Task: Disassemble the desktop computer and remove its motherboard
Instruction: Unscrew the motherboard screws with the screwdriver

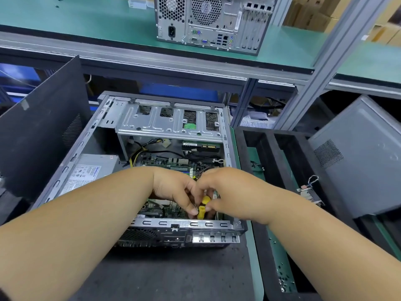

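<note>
Green-topped steel workbench (256,255) runs under everything; its upper shelf (86,25) carries a second grey tower computer (213,22) standing upright, rear ports toward you.

Open grey metal desktop case (138,170) lies on its side on a dark mat (173,274) in front of you, side panel off. Black flat side panel (41,131) leans upright just left of the case. A grey case cover (360,157) sits tilted at far right, on a black foam tray (282,161) beside the case.

Inside the case: silver perforated drive cage (171,122) across the far end, grey boxed power supply (91,170) with a white label at the left, green motherboard (167,161) flat on the case floor, partly hidden by your hands. Black and yellow cables (143,148) loop between cage and board.

Your left hand (173,187) and right hand (225,192) meet over the near right part of the board. Both have curled fingers pinching a small yellow-and-black handled tool (203,206), which stands roughly upright; its tip is hidden. Left thumb (192,210) presses low on the handle
</note>
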A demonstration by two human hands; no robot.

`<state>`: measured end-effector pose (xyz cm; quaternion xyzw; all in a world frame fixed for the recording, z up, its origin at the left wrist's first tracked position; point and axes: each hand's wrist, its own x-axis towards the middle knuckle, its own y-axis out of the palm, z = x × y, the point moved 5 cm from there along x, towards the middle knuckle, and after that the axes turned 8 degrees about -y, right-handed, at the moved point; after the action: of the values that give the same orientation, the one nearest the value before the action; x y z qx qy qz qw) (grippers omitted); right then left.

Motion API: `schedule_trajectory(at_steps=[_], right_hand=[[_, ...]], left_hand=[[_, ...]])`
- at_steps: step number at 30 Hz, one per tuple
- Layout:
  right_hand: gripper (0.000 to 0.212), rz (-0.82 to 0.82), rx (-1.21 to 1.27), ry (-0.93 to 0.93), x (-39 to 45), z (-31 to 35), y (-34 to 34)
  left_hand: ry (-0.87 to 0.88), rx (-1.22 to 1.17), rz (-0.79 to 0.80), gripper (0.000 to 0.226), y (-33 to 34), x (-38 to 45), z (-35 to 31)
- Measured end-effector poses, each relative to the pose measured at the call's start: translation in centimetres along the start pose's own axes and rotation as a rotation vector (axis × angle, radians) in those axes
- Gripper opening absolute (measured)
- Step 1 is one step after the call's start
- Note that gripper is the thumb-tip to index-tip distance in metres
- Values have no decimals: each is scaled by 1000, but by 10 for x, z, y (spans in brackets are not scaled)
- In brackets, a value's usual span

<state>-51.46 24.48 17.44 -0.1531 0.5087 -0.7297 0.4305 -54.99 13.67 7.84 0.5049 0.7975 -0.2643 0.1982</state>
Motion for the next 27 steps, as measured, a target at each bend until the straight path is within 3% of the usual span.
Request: schedule_trajectory(at_steps=[4,8,12,16,18,27], right_hand=[[29,46,13,-45,-2,4,-2],[16,-11,-45,-20,-2,3,-4],[14,39,-49,-5,0,6,-2],[24,96,-64,3,0,5,-5],[27,94,-37,-5,-1,4,-5],[17,58,-148,2,-2,-2,-3]], left_hand=[[-28,72,-40,10,0,3,2],[-35,75,-51,20,3,3,0],[-24,86,-27,19,1,2,0],[14,49,-26,8,0,1,-2],[0,77,-71,14,-2,3,0],[17,42,-28,17,4,5,-1]])
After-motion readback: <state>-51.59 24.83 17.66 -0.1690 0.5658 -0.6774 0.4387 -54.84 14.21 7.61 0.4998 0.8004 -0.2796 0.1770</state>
